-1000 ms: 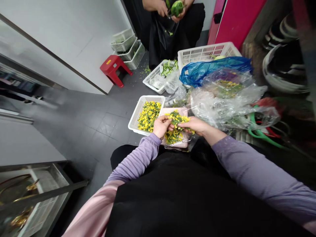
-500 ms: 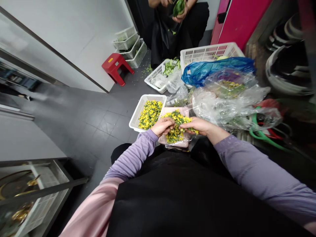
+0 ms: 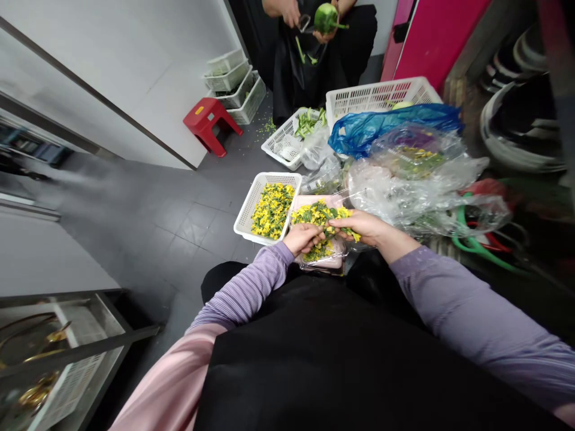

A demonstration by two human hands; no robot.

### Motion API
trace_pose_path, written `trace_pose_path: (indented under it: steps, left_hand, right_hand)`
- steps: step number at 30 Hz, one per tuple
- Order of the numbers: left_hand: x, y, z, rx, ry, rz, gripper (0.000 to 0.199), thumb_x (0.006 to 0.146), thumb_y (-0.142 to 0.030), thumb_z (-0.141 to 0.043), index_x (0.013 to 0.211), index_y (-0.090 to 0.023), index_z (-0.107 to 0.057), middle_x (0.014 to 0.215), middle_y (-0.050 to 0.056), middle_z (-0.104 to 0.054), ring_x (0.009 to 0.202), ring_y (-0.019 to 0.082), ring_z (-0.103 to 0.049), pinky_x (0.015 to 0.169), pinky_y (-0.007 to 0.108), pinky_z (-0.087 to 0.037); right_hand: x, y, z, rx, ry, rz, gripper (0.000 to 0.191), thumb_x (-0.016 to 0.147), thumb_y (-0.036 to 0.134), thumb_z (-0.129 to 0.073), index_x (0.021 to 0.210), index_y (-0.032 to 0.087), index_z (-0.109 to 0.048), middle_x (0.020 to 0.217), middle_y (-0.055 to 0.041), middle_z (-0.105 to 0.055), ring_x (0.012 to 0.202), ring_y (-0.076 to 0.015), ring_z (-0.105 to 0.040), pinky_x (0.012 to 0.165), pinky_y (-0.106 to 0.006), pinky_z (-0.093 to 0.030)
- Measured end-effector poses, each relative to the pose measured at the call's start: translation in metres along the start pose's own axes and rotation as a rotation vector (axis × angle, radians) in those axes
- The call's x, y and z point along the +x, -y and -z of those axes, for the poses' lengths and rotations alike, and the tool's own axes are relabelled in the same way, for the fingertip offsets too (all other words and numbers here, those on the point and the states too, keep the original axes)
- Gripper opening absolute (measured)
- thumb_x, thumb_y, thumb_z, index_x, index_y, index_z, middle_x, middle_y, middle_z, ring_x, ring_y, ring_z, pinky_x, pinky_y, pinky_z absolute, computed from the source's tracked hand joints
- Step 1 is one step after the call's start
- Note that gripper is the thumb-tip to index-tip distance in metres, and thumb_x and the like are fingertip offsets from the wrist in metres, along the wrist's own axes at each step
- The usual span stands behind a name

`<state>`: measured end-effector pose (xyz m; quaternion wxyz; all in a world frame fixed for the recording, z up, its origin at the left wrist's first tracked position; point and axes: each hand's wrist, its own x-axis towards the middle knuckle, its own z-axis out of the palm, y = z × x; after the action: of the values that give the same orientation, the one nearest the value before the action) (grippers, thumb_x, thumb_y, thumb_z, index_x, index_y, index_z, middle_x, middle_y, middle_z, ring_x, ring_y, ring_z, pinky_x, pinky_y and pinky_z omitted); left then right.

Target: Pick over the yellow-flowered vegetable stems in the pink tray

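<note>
Between my knees, a clear plastic tray of yellow-flowered greens (image 3: 320,249) rests on a pale pink surface (image 3: 336,262). My right hand (image 3: 363,226) is closed on a bunch of yellow flowers (image 3: 348,222) with green stems, held over that tray. Fingers pinched together, my left hand (image 3: 305,238) meets the same flowers from the left side; its fingertips are partly hidden among them. Just left of the tray, a white plastic basket (image 3: 245,211) holds a heap of loose yellow flowers (image 3: 272,209).
Crumpled clear plastic bags (image 3: 381,188) and a blue bag (image 3: 359,131) lie at right, before a large white basket (image 3: 350,103). A red stool (image 3: 205,117) stands back left. Across from me, a co-worker peels a green vegetable (image 3: 325,19) above a basket of peelings (image 3: 287,157).
My left hand has shifted slightly right and down, beside the held flowers. My right hand stays almost in place. The co-worker has turned the vegetable, and a strip of peel hangs below.
</note>
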<state>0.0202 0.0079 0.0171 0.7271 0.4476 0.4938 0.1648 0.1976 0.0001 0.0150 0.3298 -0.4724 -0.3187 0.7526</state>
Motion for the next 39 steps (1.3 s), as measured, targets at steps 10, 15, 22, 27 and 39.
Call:
trace_pose_path:
  steps: [10, 15, 22, 27, 39]
  left_hand:
    - [0.002, 0.0, -0.019, -0.066, -0.003, -0.055, 0.024, 0.07, -0.035, -0.058, 0.074, -0.012, -0.055, 0.05, -0.006, -0.041, 0.03, -0.001, -0.023, 0.031, 0.015, -0.012]
    - [0.007, 0.004, -0.022, -0.09, -0.049, -0.068, 0.013, 0.068, -0.025, -0.056, 0.068, -0.012, -0.051, 0.047, -0.007, -0.039, 0.029, 0.0, -0.024, 0.03, 0.016, -0.011]
    - [0.014, 0.003, -0.005, -0.489, 0.056, 0.129, 0.009, 0.069, -0.022, -0.045, 0.066, -0.016, -0.04, 0.049, -0.007, -0.033, 0.03, 0.0, -0.013, 0.03, 0.016, -0.005]
    - [0.008, -0.01, -0.006, -0.625, 0.009, -0.009, 0.011, 0.069, -0.021, -0.045, 0.065, -0.016, -0.037, 0.053, -0.006, -0.036, 0.032, 0.0, -0.017, 0.031, 0.015, -0.012]
    - [0.004, -0.005, -0.009, -0.327, -0.208, -0.182, 0.012, 0.066, -0.018, -0.051, 0.076, -0.012, -0.051, 0.06, -0.002, -0.052, 0.034, 0.002, -0.035, 0.034, 0.017, -0.028]
  right_hand:
    - [0.002, -0.004, -0.006, 0.009, -0.075, 0.092, 0.022, 0.055, 0.025, -0.071, 0.065, 0.012, -0.057, 0.044, 0.0027, -0.052, 0.033, -0.0051, -0.039, 0.029, -0.017, -0.025]
    - [0.002, -0.005, -0.009, 0.009, -0.113, 0.106, 0.021, 0.057, 0.023, -0.071, 0.067, 0.013, -0.056, 0.042, 0.0032, -0.05, 0.034, -0.0057, -0.04, 0.03, -0.016, -0.026]
    - [0.008, -0.006, -0.002, 0.131, -0.28, 0.051, 0.017, 0.063, 0.019, -0.067, 0.061, 0.013, -0.051, 0.044, 0.0019, -0.049, 0.035, -0.0062, -0.04, 0.029, -0.017, -0.025]
    - [0.007, -0.014, -0.008, 0.091, -0.103, -0.027, 0.021, 0.061, 0.021, -0.069, 0.075, 0.011, -0.057, 0.054, -0.0003, -0.055, 0.037, -0.0062, -0.043, 0.03, -0.016, -0.025]
    - [0.007, -0.009, -0.002, 0.051, -0.096, 0.095, 0.018, 0.058, 0.022, -0.07, 0.065, 0.012, -0.057, 0.054, -0.0012, -0.056, 0.037, -0.0057, -0.04, 0.031, -0.019, -0.024]
